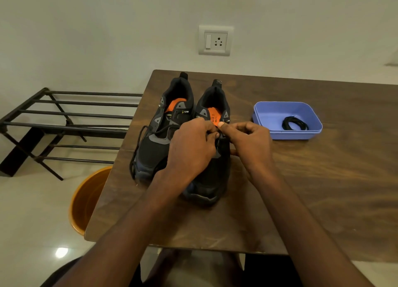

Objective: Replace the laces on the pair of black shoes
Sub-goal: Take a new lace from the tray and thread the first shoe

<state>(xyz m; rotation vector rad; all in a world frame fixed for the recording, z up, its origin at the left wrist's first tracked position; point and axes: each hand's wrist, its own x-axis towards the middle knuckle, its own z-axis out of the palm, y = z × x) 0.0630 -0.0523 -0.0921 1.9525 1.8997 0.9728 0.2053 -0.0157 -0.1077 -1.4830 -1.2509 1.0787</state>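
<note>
Two black shoes stand side by side on the brown tabletop [301,179], heels toward the wall. Both hands work over the right shoe [212,174], at its lace area just below the orange insole. The left hand [190,149] has its fingers curled down in a tight grip on the lace there, and the right hand [251,142] pinches the same spot, thumb pressed against forefinger. The left shoe [157,144] has a loose black lace [137,142] trailing down its outer side. Well apart to the right, a blue tray [267,114] holds a coiled black lace [294,123].
</note>
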